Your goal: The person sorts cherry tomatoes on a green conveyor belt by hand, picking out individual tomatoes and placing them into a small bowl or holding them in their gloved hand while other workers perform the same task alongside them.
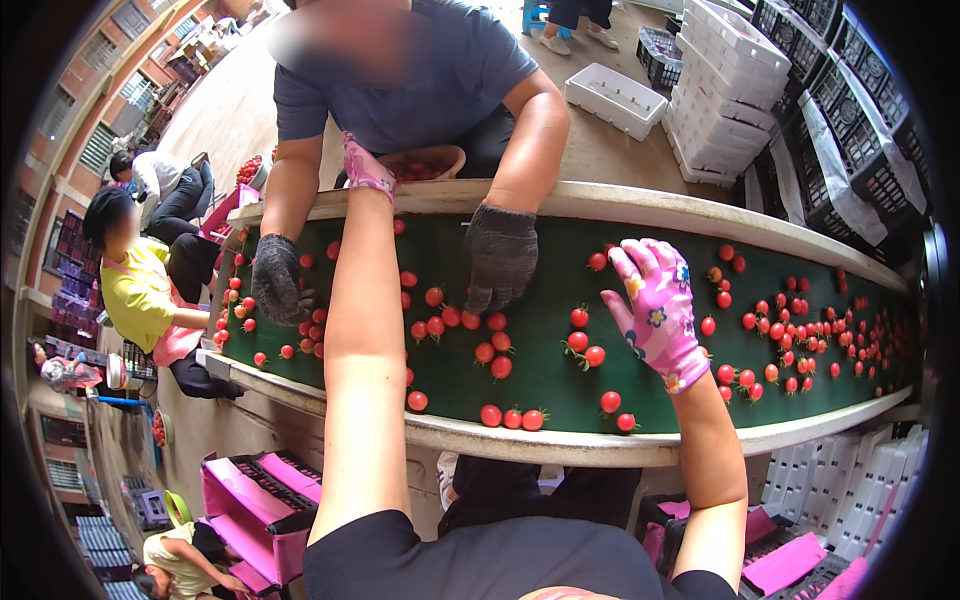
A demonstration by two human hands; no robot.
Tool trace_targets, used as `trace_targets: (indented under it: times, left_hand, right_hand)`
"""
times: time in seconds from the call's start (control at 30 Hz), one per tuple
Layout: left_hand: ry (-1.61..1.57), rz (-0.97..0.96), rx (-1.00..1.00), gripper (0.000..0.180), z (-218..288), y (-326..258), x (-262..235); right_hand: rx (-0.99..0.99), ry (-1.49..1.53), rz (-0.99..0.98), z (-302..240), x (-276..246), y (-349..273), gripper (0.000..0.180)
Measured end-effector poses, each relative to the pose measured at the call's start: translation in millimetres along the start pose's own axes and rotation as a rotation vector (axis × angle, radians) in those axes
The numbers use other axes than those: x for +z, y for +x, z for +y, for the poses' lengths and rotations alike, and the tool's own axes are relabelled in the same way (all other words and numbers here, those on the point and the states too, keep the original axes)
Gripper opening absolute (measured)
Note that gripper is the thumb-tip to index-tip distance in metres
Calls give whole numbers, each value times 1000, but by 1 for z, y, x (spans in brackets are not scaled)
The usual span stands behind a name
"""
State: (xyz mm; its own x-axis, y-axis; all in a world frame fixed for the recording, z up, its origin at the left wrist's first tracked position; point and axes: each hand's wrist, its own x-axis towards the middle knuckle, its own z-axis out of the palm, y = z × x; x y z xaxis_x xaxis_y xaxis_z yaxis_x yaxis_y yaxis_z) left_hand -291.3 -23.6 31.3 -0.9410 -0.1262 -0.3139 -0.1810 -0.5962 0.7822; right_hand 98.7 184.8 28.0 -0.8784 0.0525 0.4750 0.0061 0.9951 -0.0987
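Small red tomatoes (pixel 501 367), some with green stems, lie scattered along a green conveyor belt (pixel 455 388). My left arm stretches across the belt, and my left hand (pixel 370 170), in a pink patterned glove, is over the far rail beside a bowl (pixel 455 162) of tomatoes. Its fingers are mostly turned from sight, so their grip is unclear. My right hand (pixel 657 312), in a pink floral glove, hovers over the belt with fingers apart and nothing seen in it. A single tomato (pixel 597 261) lies near its fingertips.
Opposite me, a co-worker's dark gloved hands (pixel 502 255) work over the belt. Pale rails (pixel 620 202) border it. White crates (pixel 725 90) are stacked at far right, with black crates (pixel 850 150) beyond. Pink-lined crates (pixel 260 515) stand at near left. Another person (pixel 140 295) sits at the belt's left end.
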Motion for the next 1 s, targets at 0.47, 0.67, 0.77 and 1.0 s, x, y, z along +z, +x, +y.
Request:
trace_targets:
  times: [0.47, 0.67, 0.77, 1.0]
  left_hand:
    - [102, -153, 464, 44, -3, -193, -42]
    - [95, -204, 498, 39, -22, -247, -62]
    - [148, -195, 524, 38, -28, -274, -76]
    - [284, -285, 532, 40, -38, -303, -86]
  right_hand:
    - [866, -233, -406, 94, -1, -32, 73]
    - [112, -1, -186, 66, 0, -44, 55]
    - [-81, 264, -201, 37, -3, -54, 52]
    - [-121, 544, -411, 6, -52, -124, 48]
